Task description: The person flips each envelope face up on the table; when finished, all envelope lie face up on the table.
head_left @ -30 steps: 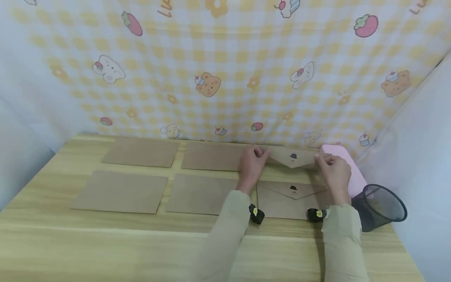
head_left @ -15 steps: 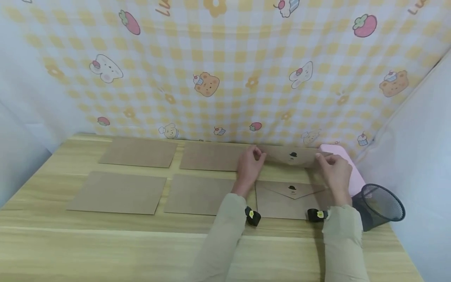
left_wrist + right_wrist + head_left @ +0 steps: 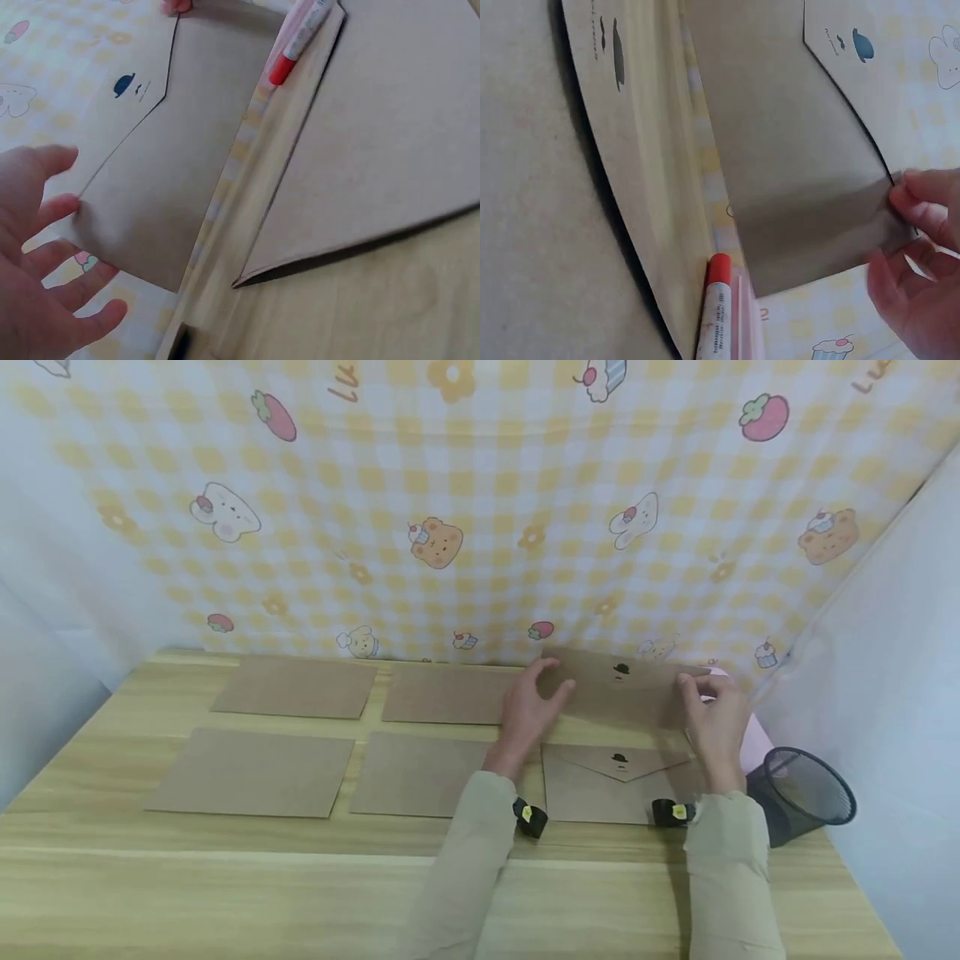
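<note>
In the head view a brown envelope [image 3: 600, 693] with a hat-and-moustache print on its flap is raised at the back right, tilted up from the table. My right hand [image 3: 717, 718] pinches its right end between thumb and fingers, seen close up in the right wrist view. My left hand [image 3: 525, 718] is at its left end with thumb and fingers apart; in the left wrist view the spread fingers [image 3: 56, 214] lie at the envelope's edge. Just in front, a second envelope [image 3: 592, 797] with the same print lies flat on the table.
Several plain brown envelopes [image 3: 255, 772] lie in two rows on the left of the wooden table [image 3: 247, 893]. At the right stand a black mesh pen holder [image 3: 791, 810] and a pink case [image 3: 756, 735]. A white tube with a red cap [image 3: 718, 300] lies beside the case.
The held envelope has come up off the table and tilted upright. My left thumb and fingers have spread from a pinch. The right hand keeps its pinch.
</note>
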A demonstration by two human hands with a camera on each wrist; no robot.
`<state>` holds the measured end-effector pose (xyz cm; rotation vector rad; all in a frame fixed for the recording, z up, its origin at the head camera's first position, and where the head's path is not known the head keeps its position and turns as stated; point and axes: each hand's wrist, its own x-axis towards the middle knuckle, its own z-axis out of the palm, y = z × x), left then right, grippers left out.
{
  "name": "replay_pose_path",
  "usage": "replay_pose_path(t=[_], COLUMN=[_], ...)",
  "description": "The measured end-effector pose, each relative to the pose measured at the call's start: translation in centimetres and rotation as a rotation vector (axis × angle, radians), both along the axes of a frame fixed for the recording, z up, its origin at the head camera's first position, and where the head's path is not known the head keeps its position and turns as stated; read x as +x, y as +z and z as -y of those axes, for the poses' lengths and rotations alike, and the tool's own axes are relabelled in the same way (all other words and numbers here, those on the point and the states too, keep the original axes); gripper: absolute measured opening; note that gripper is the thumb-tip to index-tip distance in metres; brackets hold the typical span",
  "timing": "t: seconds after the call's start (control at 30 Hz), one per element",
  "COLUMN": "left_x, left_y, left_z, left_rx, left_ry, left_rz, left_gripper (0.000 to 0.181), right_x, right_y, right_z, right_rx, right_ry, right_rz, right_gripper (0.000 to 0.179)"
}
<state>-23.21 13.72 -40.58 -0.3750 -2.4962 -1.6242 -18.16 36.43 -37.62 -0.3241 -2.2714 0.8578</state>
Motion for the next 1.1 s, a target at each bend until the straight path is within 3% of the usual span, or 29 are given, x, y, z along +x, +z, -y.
replay_pose_path(t=[0.13, 0.23, 0.37, 0.43, 0.67, 0.83, 0.97, 1.1], left_x=[0.0, 0.0, -0.1, -0.1, -0.1, 0.3, 0.6, 0.9], left_y=[0.2, 0.2, 0.1, 0.0, 0.1, -0.3, -0.4, -0.3], left_z=[0.4, 0.4, 0.3, 0.3, 0.6, 0.2, 0.0, 0.1], left_rx=[-0.041, -0.110, -0.180, -0.187, -0.220, -0.329, -0.438, -0.434], left_ry=[-0.033, -0.048, -0.057, -0.064, -0.084, -0.063, -0.014, 0.067], left_rz=[-0.058, -0.145, -0.291, -0.330, -0.286, -0.224, -0.236, -0.265], left_gripper=[0.040, 0.040, 0.044, 0.046, 0.046, 0.041, 0.038, 0.035], right_x=[0.0, 0.0, 0.0, 0.0, 0.5, 0.6, 0.7, 0.7], right_y=[0.1, 0.1, 0.1, 0.0, 0.4, 0.6, 0.7, 0.9], right_z=[0.2, 0.0, -0.1, -0.3, -0.3, 0.0, 0.3, 0.5], right_rx=[-0.009, 0.040, 0.102, 0.096, 0.005, 0.103, 0.143, 0.103], right_ry=[0.027, 0.072, 0.114, 0.110, 0.008, -0.020, 0.004, 0.028], right_rz=[0.022, 0.038, 0.083, 0.106, 0.173, 0.143, 0.123, 0.137], right_gripper=[0.025, 0.015, 0.022, 0.022, 0.016, 0.013, 0.012, 0.013])
